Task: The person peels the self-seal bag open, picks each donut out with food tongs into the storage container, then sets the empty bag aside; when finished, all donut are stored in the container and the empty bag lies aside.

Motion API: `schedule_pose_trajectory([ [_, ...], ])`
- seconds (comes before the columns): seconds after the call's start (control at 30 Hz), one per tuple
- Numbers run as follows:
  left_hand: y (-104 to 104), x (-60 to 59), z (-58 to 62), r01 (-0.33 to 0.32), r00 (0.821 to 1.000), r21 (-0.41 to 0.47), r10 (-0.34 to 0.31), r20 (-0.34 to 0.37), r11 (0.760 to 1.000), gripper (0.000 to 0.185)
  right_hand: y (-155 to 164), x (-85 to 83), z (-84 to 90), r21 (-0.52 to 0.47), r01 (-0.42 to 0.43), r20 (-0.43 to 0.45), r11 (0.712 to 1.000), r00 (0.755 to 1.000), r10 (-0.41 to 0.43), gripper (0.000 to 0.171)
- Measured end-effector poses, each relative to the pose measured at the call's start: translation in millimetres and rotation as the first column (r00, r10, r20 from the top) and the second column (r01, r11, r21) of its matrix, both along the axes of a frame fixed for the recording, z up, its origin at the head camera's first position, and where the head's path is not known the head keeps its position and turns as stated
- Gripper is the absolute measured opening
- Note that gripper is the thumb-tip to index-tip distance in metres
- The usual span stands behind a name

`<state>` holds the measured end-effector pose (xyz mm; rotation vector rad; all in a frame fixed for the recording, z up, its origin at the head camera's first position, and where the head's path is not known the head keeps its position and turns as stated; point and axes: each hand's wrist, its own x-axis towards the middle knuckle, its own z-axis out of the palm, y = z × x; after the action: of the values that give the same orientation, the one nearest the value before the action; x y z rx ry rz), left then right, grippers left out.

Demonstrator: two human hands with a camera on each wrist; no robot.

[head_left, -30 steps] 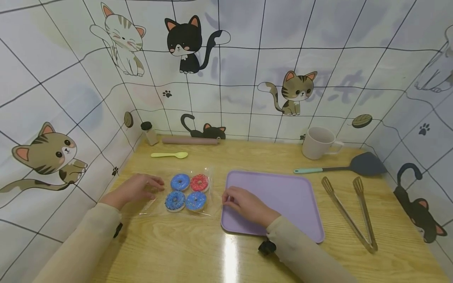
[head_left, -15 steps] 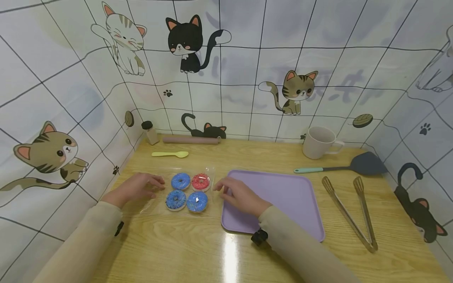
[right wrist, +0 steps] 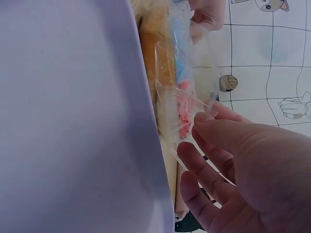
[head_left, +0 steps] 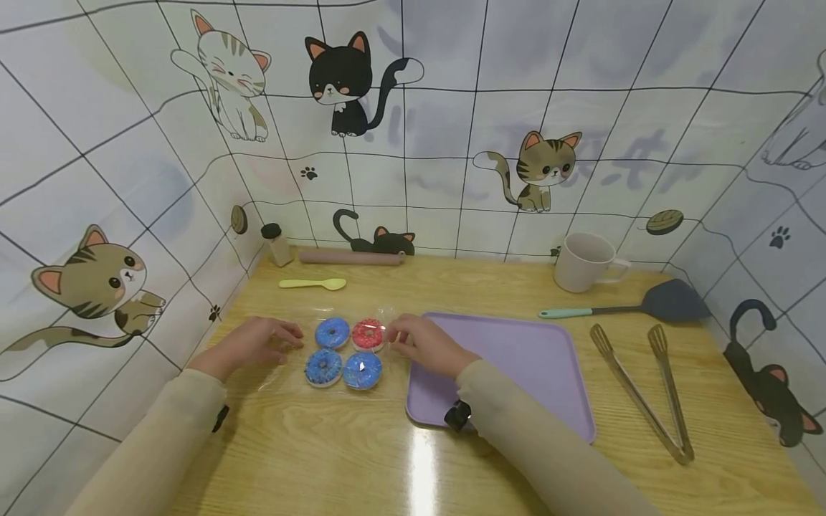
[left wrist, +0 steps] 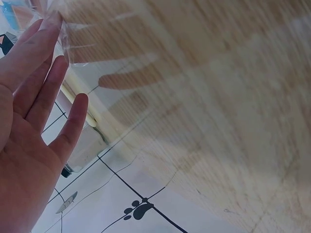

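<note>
Ring-shaped toy donuts, blue ones (head_left: 332,333) and a red one (head_left: 368,335), lie in a clear plastic bag (head_left: 303,389) left of the tray. At the bag's left side, my left hand (head_left: 258,342) has its thumb and finger on the film, which wrinkles at their tips in the left wrist view. My right hand (head_left: 427,344) is at the bag's right edge beside the red donut. Its thumb and forefinger pinch the film in the right wrist view, the other fingers loosely bent. My right forearm crosses the purple tray (head_left: 516,373).
Along the back stand a black-capped shaker (head_left: 277,245), a rolling pin (head_left: 351,257) and a mug (head_left: 584,262). A yellow spoon (head_left: 312,284) lies behind the bag. Right of the tray are a spatula (head_left: 671,301) and metal tongs (head_left: 635,398). Cat-printed walls close off the back and sides.
My right hand has moved left from over the tray's left edge to the bag's right edge and now pinches its film. My left hand has stayed nearly still at the bag.
</note>
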<state>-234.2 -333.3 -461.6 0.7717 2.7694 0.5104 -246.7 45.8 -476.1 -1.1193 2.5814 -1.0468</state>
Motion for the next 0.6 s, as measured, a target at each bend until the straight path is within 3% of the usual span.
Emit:
schedule_pose_trajectory([
  [0.2, 0.4, 0.1, -0.1, 0.006, 1.0, -0.004, -0.006, 0.003, 1.0, 0.034, -0.7, -2.7, -2.1, -0.007, -0.004, 0.034, 1.0, 0.999, 0.004, 0.005],
  [0.6, 0.6, 1.1, 0.0, 0.012, 1.0, -0.016, -0.012, -0.001, 1.0, 0.034, 6.5, -4.0, -8.0, -0.006, 0.059, 0.029, 0.998, 0.998, -0.058, 0.006],
])
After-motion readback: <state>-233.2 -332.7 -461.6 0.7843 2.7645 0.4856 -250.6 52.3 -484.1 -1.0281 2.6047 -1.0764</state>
